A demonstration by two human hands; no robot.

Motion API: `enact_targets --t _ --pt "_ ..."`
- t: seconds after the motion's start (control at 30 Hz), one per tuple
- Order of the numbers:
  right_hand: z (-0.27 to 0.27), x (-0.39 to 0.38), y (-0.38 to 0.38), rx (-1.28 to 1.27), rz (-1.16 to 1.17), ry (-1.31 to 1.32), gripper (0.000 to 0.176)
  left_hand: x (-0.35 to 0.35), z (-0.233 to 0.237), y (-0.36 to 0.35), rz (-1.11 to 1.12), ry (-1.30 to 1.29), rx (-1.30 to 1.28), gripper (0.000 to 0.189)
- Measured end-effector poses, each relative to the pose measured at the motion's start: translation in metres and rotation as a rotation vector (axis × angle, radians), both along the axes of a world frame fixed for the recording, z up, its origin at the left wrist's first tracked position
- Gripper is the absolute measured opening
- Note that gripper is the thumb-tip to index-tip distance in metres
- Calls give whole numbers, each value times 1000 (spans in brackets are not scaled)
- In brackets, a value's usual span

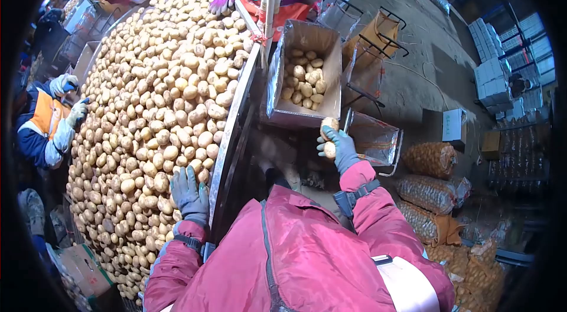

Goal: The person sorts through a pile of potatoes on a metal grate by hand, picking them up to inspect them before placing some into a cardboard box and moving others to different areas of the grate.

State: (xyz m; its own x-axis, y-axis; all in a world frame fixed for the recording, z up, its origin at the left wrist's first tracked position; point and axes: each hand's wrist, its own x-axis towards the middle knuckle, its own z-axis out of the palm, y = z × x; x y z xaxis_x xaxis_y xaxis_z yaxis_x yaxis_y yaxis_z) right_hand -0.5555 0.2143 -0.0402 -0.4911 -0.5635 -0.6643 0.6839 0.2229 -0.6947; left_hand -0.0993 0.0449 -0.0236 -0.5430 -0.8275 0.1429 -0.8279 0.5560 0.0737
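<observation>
My right hand (pixel 344 151), in a grey-green glove, is closed around two potatoes (pixel 329 125); one pokes out above the fingers and the other below. It hovers off the near right corner of a plastic-lined cardboard box (pixel 274 99) that holds a layer of potatoes (pixel 306 80). My left hand (pixel 190 195), gloved alike, lies with its fingers stretched out on the large potato heap (pixel 159 93), close to the metal table edge (pixel 227 161). Nothing shows gripped in it, though its palm is hidden.
A second lined box (pixel 373 137) stands right of my right hand, beside wire-framed stands (pixel 378 34). Full mesh sacks (pixel 430 159) lie at the right. Co-workers' gloved hands (pixel 223 1) rest around the heap. A pole (pixel 270 5) rises at the table corner.
</observation>
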Motion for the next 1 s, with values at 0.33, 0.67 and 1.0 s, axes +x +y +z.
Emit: enact_targets --t 0.33,0.67,1.0 --pt "12 -135 -3 -185 -76 -82 63 -1 5 0 19 -16 63 67" --pt "-3 -131 -103 -271 146 -42 49 3 -12 2 43 -33 47 65" --pt "46 22 -236 -209 784 125 32 -28 22 -14 288 -133 492 64"
